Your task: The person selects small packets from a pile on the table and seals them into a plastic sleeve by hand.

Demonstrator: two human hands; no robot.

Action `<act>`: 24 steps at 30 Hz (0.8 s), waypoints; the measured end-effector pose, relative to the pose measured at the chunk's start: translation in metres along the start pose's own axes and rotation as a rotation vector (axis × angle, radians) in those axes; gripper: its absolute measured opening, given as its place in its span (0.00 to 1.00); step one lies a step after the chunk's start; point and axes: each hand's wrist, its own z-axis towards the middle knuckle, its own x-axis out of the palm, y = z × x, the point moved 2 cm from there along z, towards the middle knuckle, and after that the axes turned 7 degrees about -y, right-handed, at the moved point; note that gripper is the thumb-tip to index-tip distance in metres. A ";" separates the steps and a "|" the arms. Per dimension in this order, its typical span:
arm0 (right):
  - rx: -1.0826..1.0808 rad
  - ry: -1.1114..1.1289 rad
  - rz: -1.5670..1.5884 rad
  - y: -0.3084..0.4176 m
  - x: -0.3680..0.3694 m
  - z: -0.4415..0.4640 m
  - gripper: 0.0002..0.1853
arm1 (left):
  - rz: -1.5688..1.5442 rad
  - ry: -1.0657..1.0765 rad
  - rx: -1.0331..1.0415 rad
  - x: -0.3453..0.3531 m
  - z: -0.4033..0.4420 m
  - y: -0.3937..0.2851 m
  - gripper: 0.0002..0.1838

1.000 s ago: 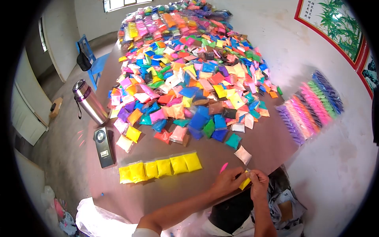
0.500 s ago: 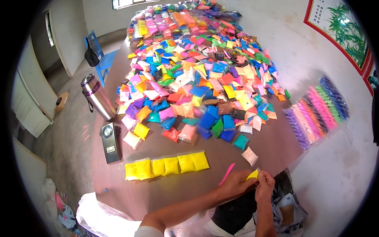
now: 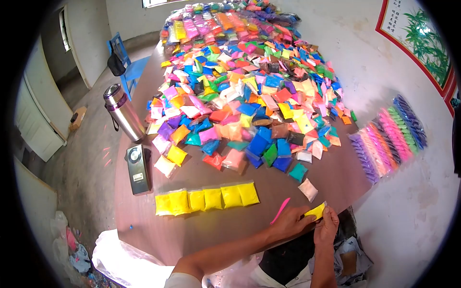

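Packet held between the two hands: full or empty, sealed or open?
Filled: yellow shows through most of the packet held by left hand and right hand. Sealed or open: cannot tell; fingers cover one end.

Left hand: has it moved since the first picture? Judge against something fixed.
Yes: the left hand has shifted downward in the view relative to the unmoved pink tool, uncovering more of it.

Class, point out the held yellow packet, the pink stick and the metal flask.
Held yellow packet [image 3: 316, 211], head view: visible middle.
Pink stick [image 3: 280, 211], head view: midway along.
Metal flask [image 3: 127, 119], head view: body's middle.
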 end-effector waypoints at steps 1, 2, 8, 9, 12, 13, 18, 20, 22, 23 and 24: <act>0.001 0.000 -0.002 0.000 0.001 0.000 0.08 | -0.010 -0.013 0.000 0.000 0.000 -0.004 0.14; 0.008 -0.020 0.000 0.001 0.002 0.000 0.08 | -0.012 -0.014 -0.002 -0.001 0.000 -0.013 0.14; 0.050 -0.084 0.060 0.008 0.010 0.003 0.10 | 0.048 0.023 -0.082 -0.004 0.000 -0.011 0.15; 0.031 -0.077 0.049 0.008 0.010 0.001 0.11 | 0.070 0.020 -0.046 -0.003 0.001 -0.005 0.15; 0.043 -0.006 -0.007 0.004 -0.002 0.005 0.12 | 0.050 -0.016 -0.030 0.001 0.000 0.003 0.16; 0.038 0.022 -0.031 0.004 -0.001 0.005 0.12 | 0.015 -0.042 -0.034 0.000 0.000 0.005 0.17; 0.058 0.024 0.014 0.002 0.004 0.008 0.11 | 0.073 0.005 -0.131 -0.011 0.005 -0.020 0.16; 0.099 -0.038 0.035 0.003 -0.001 0.007 0.11 | 0.113 0.088 -0.167 -0.007 0.004 -0.022 0.15; 0.030 0.016 0.064 -0.005 -0.007 0.010 0.10 | 0.002 -0.005 -0.051 0.002 0.003 -0.007 0.15; -0.001 -0.015 0.009 -0.009 -0.009 0.010 0.10 | 0.027 0.010 -0.083 0.004 0.003 0.001 0.14; 0.009 -0.027 0.037 -0.011 -0.008 0.009 0.09 | 0.061 0.018 -0.118 0.004 0.003 0.006 0.14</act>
